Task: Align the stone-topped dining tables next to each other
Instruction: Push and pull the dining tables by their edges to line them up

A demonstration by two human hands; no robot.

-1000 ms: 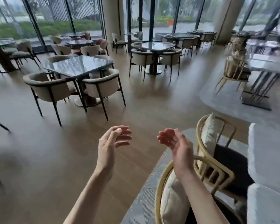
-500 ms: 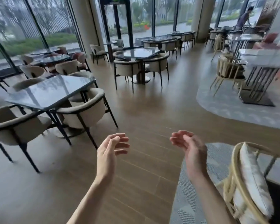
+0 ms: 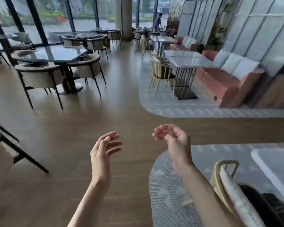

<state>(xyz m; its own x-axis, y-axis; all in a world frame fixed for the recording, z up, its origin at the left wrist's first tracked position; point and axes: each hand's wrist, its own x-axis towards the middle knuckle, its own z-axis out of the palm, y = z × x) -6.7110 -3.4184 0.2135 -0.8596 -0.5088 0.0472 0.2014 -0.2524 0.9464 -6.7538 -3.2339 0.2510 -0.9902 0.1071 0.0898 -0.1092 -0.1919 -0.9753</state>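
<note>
- Both hands hang in the air over the wood floor (image 3: 75, 128), touching nothing: the left hand (image 3: 103, 153) has its fingers loosely spread, the right hand (image 3: 174, 140) has its fingers loosely curled round nothing. Neither grip holds anything.
- The step looks like an approach: no table is in reach of either hand yet.
- The pale stone table (image 3: 185, 59) stands far right on the grey carpet (image 3: 195, 110), beside the pink bench (image 3: 225, 79). A second pale surface (image 3: 275, 166) shows at the near right edge, well apart from the first.
- The next move probably calls for stepping up to one of these tables and taking its edge with both hands, so it can be slid toward the other.
- A gold chair (image 3: 161, 72) sits against the far table's left side; a cushioned gold chair (image 3: 228, 185) is tucked at the near one. Either may need shifting first.
- On the left, a dark table (image 3: 56, 54) ringed by beige armchairs (image 3: 39, 77) stands clear of that path.
- A person (image 3: 157, 22) is bent over tables far back.
</note>
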